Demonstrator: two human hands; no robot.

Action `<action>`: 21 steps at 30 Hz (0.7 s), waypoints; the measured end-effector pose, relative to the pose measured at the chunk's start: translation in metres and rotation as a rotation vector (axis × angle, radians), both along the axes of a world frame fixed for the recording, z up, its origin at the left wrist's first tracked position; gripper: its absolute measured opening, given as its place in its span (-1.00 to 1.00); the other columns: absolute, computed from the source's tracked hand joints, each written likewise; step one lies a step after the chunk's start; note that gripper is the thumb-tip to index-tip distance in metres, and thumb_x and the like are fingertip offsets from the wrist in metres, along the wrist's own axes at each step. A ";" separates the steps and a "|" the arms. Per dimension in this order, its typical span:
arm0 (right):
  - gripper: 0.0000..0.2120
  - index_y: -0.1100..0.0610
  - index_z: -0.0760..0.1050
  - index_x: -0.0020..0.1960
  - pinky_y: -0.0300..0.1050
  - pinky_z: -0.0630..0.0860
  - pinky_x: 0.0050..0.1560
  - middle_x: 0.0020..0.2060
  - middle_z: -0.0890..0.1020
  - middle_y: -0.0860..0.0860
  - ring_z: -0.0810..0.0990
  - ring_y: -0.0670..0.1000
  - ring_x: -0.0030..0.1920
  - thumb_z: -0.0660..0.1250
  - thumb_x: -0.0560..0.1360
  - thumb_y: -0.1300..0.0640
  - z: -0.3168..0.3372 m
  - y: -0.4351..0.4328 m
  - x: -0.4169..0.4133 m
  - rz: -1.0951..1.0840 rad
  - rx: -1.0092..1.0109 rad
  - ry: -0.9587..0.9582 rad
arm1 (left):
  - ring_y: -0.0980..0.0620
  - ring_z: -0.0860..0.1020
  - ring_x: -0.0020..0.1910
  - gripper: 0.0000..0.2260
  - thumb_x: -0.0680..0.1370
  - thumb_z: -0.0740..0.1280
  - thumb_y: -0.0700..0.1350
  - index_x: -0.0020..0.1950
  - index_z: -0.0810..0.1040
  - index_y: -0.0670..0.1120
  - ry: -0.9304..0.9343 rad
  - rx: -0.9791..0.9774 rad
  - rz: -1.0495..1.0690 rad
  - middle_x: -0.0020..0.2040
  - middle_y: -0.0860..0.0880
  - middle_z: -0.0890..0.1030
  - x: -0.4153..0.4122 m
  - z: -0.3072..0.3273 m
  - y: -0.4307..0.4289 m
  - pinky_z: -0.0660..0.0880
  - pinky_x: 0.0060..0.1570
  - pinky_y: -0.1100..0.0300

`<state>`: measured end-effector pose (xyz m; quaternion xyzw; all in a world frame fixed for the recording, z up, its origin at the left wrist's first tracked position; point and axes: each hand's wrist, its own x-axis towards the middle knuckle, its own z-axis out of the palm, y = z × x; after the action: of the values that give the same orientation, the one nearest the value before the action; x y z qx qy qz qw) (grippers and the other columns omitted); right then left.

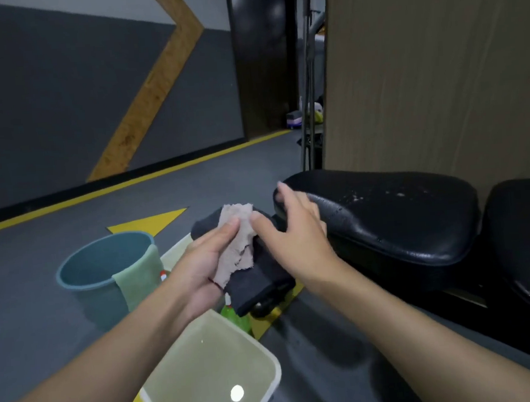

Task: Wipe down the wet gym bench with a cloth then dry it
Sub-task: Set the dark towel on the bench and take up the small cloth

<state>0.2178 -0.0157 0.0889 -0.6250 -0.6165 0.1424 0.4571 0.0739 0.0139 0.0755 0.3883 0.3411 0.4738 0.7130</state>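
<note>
The black padded gym bench (pixel 393 217) stretches from the centre to the right, with water drops on its top. My left hand (pixel 199 262) holds a pale pink-grey cloth (pixel 235 243) together with a dark grey cloth (pixel 256 280) that hangs below it. My right hand (pixel 290 227) hovers just right of the cloths, its thumb touching the pale cloth and its straight fingers reaching towards the bench's near end.
A blue bucket (pixel 105 262) with a green cloth (pixel 140 272) draped over its rim stands on the floor at left. A translucent tub of water (pixel 213 371) sits below my hands. A green bottle (pixel 234 316) peeks out beside it. A brown wall panel (pixel 437 79) rises behind the bench.
</note>
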 end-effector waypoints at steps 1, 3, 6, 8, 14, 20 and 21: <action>-0.23 -0.03 0.00 0.60 0.06 0.10 0.46 0.45 0.36 -0.05 0.22 0.04 0.48 0.26 0.52 -0.19 0.013 0.007 0.001 0.065 -0.022 -0.031 | -0.13 0.69 -0.08 -0.73 0.59 0.29 -0.11 0.18 0.62 -0.24 0.033 0.049 0.029 0.06 -0.25 0.68 0.004 0.008 0.004 0.64 -0.07 0.01; -0.04 -0.05 -0.10 0.61 0.14 0.19 0.45 0.43 0.41 0.01 0.30 0.14 0.45 0.26 0.37 -0.29 0.036 0.027 0.003 0.153 -0.136 -0.017 | -0.11 0.70 -0.14 -0.78 0.60 0.29 -0.15 0.12 0.63 -0.25 0.122 0.142 0.070 0.00 -0.26 0.69 0.014 0.027 0.013 0.63 -0.11 0.03; -0.16 0.18 0.31 0.46 0.13 0.50 0.23 0.19 0.59 0.11 0.55 0.15 0.20 0.41 0.31 -0.22 0.072 0.050 0.022 0.167 -0.157 0.175 | -0.08 0.70 -0.12 -0.74 0.59 0.32 -0.04 0.10 0.64 -0.22 0.245 0.209 0.076 -0.02 -0.19 0.71 0.035 0.060 0.032 0.64 -0.13 0.08; -0.59 0.30 0.52 0.20 0.00 0.56 0.03 -0.03 0.66 0.14 0.63 0.10 -0.01 0.45 0.47 0.08 0.093 0.064 0.042 0.223 -0.156 0.275 | -0.08 0.70 -0.06 -0.64 0.59 0.29 0.11 0.11 0.65 -0.16 0.321 0.215 0.069 -0.01 -0.15 0.71 0.052 0.083 0.048 0.63 -0.05 0.07; -0.91 0.13 0.41 -0.03 -0.01 0.48 -0.18 -0.12 0.56 0.16 0.54 0.09 -0.15 0.30 0.52 0.25 0.127 0.072 0.097 0.118 -0.140 0.436 | -0.10 0.69 -0.09 -0.72 0.51 0.44 0.05 0.02 0.68 -0.16 0.446 0.204 0.161 -0.08 -0.14 0.72 0.102 0.140 0.064 0.59 0.04 -0.02; -0.87 0.08 0.34 -0.12 -0.14 0.38 -0.28 -0.21 0.52 0.02 0.43 0.00 -0.22 0.29 0.55 0.16 0.119 0.080 0.129 -0.072 0.146 0.014 | -0.05 0.66 -0.03 -0.74 0.49 0.41 -0.33 0.12 0.67 -0.08 0.418 0.431 0.261 0.04 -0.14 0.69 0.100 0.129 0.099 0.63 -0.01 0.09; -0.87 0.10 0.34 -0.11 -0.21 0.35 -0.34 -0.24 0.50 0.00 0.41 -0.03 -0.26 0.29 0.56 0.18 0.119 0.081 0.129 -0.095 0.233 -0.032 | -0.01 0.64 0.06 -0.64 0.49 0.41 -0.34 0.23 0.63 -0.04 0.456 0.534 0.292 0.16 -0.11 0.65 0.097 0.127 0.105 0.61 0.04 0.14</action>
<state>0.3464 0.0651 0.2078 -0.5981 -0.6059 0.0380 0.5232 0.1707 0.1185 0.2030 0.6031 0.4075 0.5440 0.4174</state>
